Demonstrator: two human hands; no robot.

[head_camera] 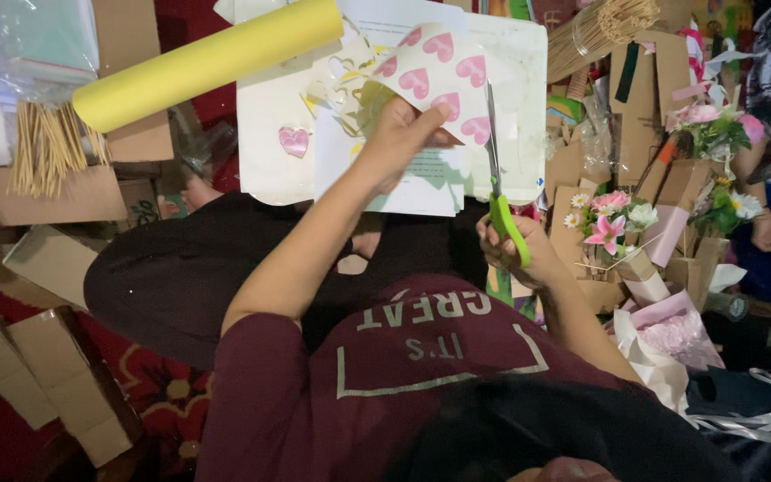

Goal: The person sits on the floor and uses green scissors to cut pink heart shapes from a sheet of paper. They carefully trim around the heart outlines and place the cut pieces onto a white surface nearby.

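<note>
Above your lap, your left hand (401,134) pinches the heart sheet (435,76) by its near edge; it looks light, thin and floppy, easily torn, so grip close to the cut line. It is pale paper printed with pink hearts. Your right hand (519,254) is closed through green-handled scissors (500,192), blades at the sheet's right edge. Just beyond lie white papers (269,116) and a yellow roll (211,61); paper flowers (613,223) stand to the right.

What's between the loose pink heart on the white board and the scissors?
In the head view, the left hand holding the heart-printed paper lies between the loose pink heart and the scissors.
</note>
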